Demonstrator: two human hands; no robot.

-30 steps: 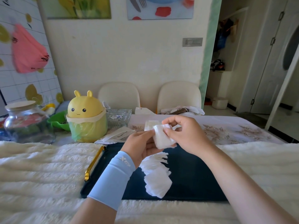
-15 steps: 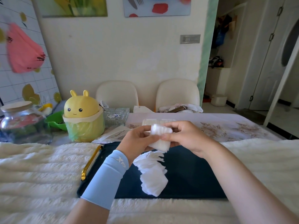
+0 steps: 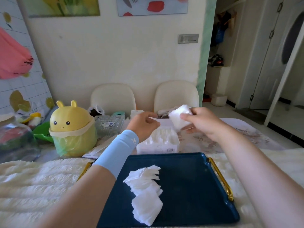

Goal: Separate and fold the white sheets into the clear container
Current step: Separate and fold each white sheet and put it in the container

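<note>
Because the right hand (image 3: 202,123) pinched the folded sheet (image 3: 178,118) only by one edge, above and just right of the clear container (image 3: 158,143), a loosened grip could have let the fold spring open or the sheet drop onto the table (image 3: 246,139). The left hand (image 3: 144,126) hovered over the container with fingers curled, and I could not tell whether it held anything. The sheet looked thin, soft and crumpled, like the fanned pile (image 3: 144,191) on the blue tray (image 3: 194,186).

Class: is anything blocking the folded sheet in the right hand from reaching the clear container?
Nothing visible. The folded sheet is held just above the clear container, whose top looks open; the left hand hovers over its left side only.
</note>
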